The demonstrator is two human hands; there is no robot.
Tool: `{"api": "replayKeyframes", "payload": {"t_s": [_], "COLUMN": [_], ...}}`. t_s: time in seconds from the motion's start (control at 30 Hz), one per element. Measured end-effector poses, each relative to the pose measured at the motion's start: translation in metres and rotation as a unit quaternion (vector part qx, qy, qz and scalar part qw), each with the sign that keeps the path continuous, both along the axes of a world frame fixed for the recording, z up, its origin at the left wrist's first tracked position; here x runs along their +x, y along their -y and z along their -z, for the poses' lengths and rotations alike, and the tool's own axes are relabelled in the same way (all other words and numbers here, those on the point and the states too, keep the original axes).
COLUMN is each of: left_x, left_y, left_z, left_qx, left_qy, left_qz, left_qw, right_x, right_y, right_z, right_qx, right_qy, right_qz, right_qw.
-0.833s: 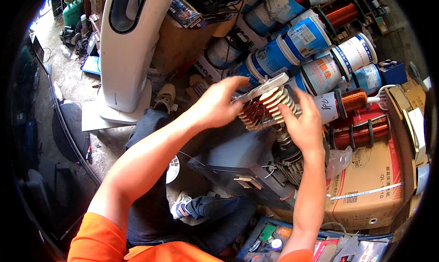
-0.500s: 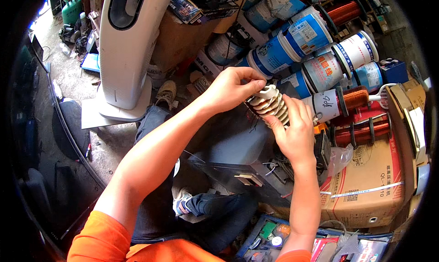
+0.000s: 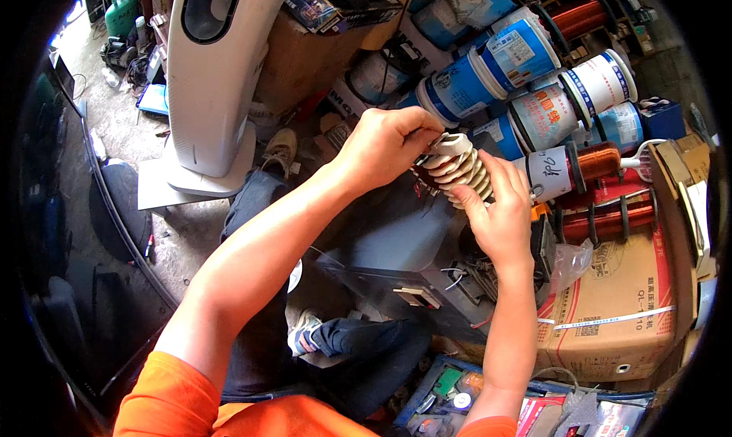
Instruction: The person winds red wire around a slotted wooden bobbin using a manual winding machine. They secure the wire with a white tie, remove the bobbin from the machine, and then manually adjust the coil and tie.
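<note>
A cream-coloured coil bobbin (image 3: 457,172) with several parallel flanges is held up over a dark grey box-shaped case (image 3: 404,235). My right hand (image 3: 499,216) wraps round its right side, thumb on the near face and fingers behind. At its upper left end my left hand (image 3: 389,149) is closed in a pinch, thumb against fingertips. Whatever lies between those fingertips is too small to make out. Thin dark strands and a dark reddish part (image 3: 424,184) show just under the bobbin's left side.
Blue and white wire spools (image 3: 461,86) and copper wire reels (image 3: 598,163) are stacked behind. A cardboard carton (image 3: 610,307) stands at right, a white tower appliance (image 3: 210,94) at left. Near the lower edge sits a blue tray (image 3: 427,395) of small parts. A dark screen (image 3: 84,269) fills the left.
The bobbin has tilted slightly and shifted a little right, with my right hand moving along. My left hand keeps its pinch at the bobbin's end. The whole view has shifted slightly.
</note>
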State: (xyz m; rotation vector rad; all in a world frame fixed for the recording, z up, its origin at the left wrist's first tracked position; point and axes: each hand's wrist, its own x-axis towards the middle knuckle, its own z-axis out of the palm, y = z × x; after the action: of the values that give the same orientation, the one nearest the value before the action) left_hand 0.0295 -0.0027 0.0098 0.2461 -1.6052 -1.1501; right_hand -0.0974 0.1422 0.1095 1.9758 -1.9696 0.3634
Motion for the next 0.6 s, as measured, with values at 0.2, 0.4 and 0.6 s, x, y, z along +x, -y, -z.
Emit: {"api": "replayKeyframes", "payload": {"t_s": [0.2,0.4,0.6], "left_x": [-0.003,-0.009,0.016], "left_y": [0.009,0.017,0.014], "left_z": [-0.001,-0.015,-0.014], "left_qx": [0.192,0.147,0.164], "left_qy": [-0.008,0.002,-0.007], "left_qz": [0.126,0.117,0.195], "left_qw": [0.973,0.982,0.967], "right_x": [0.0,0.002,0.0], "right_y": [0.002,0.0,0.001], "right_z": [-0.002,0.0,0.001], "right_qx": [0.007,0.003,-0.006], "right_qy": [0.012,-0.01,0.004], "right_qz": [-0.002,-0.001,-0.008], "right_qw": [1.0,1.0,1.0]}}
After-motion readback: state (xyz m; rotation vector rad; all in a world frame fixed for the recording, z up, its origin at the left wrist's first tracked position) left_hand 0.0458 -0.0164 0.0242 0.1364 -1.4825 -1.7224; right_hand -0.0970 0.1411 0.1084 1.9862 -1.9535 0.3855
